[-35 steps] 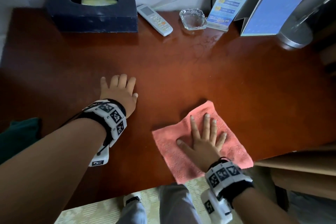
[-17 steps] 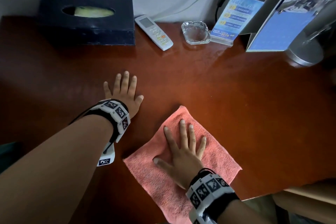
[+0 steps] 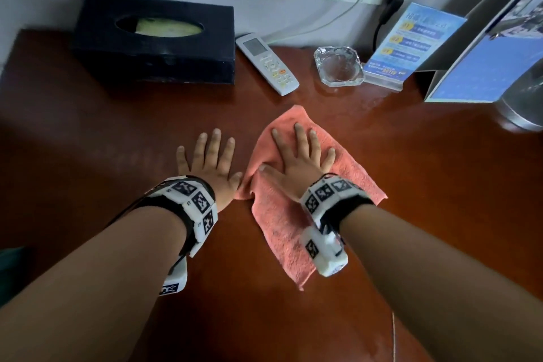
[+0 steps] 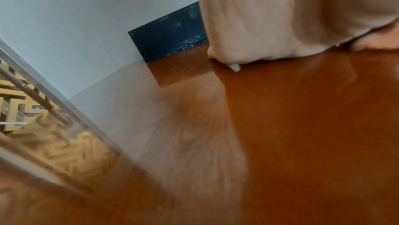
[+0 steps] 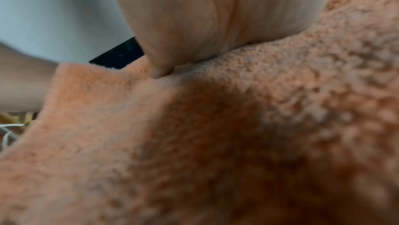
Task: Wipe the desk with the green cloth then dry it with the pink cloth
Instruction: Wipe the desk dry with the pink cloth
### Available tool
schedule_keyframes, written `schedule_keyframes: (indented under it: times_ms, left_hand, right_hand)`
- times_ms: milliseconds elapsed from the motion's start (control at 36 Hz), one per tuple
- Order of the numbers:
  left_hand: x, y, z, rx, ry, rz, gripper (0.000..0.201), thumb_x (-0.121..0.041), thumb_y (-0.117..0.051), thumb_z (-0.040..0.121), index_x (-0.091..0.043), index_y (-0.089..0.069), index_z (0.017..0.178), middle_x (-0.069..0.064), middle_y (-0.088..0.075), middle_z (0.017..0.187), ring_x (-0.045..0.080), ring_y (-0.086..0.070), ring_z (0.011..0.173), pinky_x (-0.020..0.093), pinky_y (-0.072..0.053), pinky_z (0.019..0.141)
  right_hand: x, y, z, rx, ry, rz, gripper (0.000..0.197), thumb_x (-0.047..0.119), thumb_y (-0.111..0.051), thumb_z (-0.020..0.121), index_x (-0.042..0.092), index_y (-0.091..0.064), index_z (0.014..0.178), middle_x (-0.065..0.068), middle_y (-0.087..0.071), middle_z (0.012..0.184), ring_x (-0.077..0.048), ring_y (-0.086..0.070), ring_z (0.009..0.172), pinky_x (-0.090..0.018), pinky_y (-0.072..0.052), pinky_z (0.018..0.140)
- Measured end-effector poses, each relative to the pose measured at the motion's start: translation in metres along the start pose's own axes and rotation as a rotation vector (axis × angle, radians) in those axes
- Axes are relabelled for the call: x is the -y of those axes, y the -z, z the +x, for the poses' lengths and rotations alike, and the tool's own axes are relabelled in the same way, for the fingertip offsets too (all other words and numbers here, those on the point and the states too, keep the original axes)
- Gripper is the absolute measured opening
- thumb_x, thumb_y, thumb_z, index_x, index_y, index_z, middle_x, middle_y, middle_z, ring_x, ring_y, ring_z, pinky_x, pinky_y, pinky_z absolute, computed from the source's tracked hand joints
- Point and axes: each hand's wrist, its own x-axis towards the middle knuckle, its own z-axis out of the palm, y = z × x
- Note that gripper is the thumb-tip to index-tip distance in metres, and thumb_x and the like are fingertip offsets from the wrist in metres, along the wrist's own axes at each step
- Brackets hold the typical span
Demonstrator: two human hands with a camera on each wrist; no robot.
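The pink cloth [image 3: 293,214] lies rumpled on the red-brown desk [image 3: 426,200], near the middle. My right hand [image 3: 299,156] presses flat on its far half, fingers spread and straight. In the right wrist view the pink cloth [image 5: 237,134] fills the frame under my palm [image 5: 205,15]. My left hand [image 3: 210,159] rests flat on the bare wood just left of the cloth, thumb touching the cloth's left edge. A dark green shape at the far left edge [image 3: 8,264] may be the green cloth; too little shows to tell.
Along the back wall stand a dark tissue box [image 3: 155,41], a white remote [image 3: 267,63], a glass ashtray [image 3: 338,66], a blue card stand [image 3: 411,44], a blue folder [image 3: 482,67] and a metal lamp base [image 3: 523,106]. Cables hang from the wall sockets.
My right hand has slid the pink cloth away from the near edge, toward the back and left, until it meets my left hand. The cloth has bunched. The left hand stayed in place.
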Motion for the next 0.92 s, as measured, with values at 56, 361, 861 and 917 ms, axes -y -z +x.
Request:
schedule_keyframes:
  times_ms: [56,361,861,917]
  left_hand:
    - [0.001,0.001,0.0,0.018,0.0,0.01,0.063,-0.049,-0.008,0.098,-0.026,0.029,0.143,0.001,0.042,0.146,0.022,0.032,0.138,0.055,0.011,0.112]
    - [0.0,0.004,-0.003,0.024,-0.006,0.004,0.062,-0.047,-0.01,0.098,-0.028,0.028,0.143,0.001,0.04,0.148,0.024,0.031,0.139,0.056,0.011,0.112]
    - [0.0,0.003,-0.001,0.043,0.011,0.015,0.062,-0.051,-0.006,0.098,-0.027,0.032,0.141,0.001,0.044,0.145,0.023,0.034,0.137,0.055,0.013,0.111]
    - [0.0,0.004,-0.001,0.047,0.012,0.014,0.063,-0.053,-0.006,0.097,-0.028,0.031,0.142,0.0,0.043,0.146,0.022,0.034,0.138,0.054,0.013,0.111]
  right_hand:
    - [-0.005,0.015,0.021,-0.013,-0.016,0.016,0.075,0.072,-0.034,0.086,0.053,0.009,0.144,0.008,0.028,0.156,-0.022,0.026,0.143,-0.06,0.016,0.108]
    - [-0.006,-0.014,-0.013,0.011,0.12,-0.131,0.074,0.069,-0.015,0.088,0.041,0.026,0.142,0.003,0.04,0.149,-0.024,0.032,0.14,-0.06,0.015,0.11]
    - [0.011,0.026,0.056,0.054,0.143,-0.08,0.064,0.06,-0.026,0.094,0.05,0.011,0.146,0.012,0.031,0.154,-0.018,0.028,0.142,-0.057,0.021,0.108]
    - [0.011,0.023,0.056,0.038,0.155,-0.113,0.066,0.061,-0.024,0.094,0.047,0.014,0.146,0.01,0.032,0.154,-0.019,0.029,0.141,-0.057,0.02,0.109]
